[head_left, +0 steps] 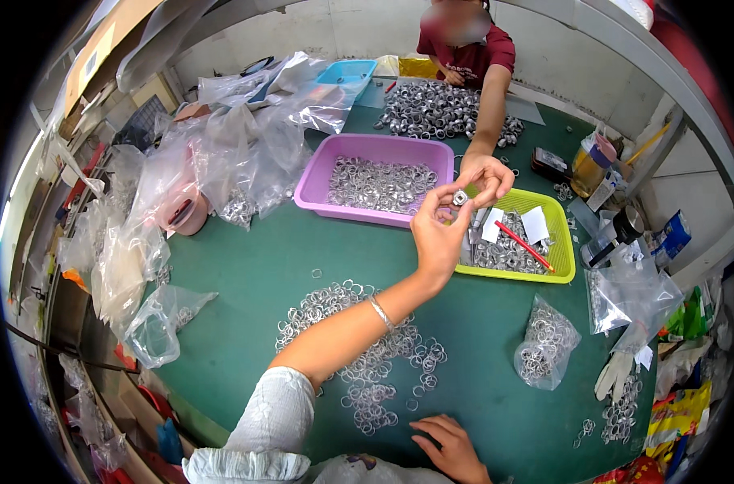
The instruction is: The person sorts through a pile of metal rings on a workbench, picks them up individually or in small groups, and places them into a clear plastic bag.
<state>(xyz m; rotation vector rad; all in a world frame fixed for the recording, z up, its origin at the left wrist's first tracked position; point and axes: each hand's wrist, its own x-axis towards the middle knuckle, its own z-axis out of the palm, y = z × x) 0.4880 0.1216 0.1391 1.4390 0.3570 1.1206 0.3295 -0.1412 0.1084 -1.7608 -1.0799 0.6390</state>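
My left hand (439,234) is stretched across the table, thumb and fingers closed on a small silver ring with a squarish top (460,197). A co-worker's hand (485,179) meets mine there, its fingertips close to the same ring; whether they touch it I cannot tell. Under my left forearm spreads a loose heap of thin silver rings (371,367). My right hand (451,449) lies on the green table (246,274) near its front edge, holding nothing, fingers extended and partly apart.
A purple tray (314,203) of rings stands beyond my forearm. Beside it is a yellow-green basket (567,242) with rings, paper slips and a red pen (522,244). A bag of rings (546,343) lies right. Plastic bags (246,145) crowd the left. Chunkier rings (431,109) are piled at the back.
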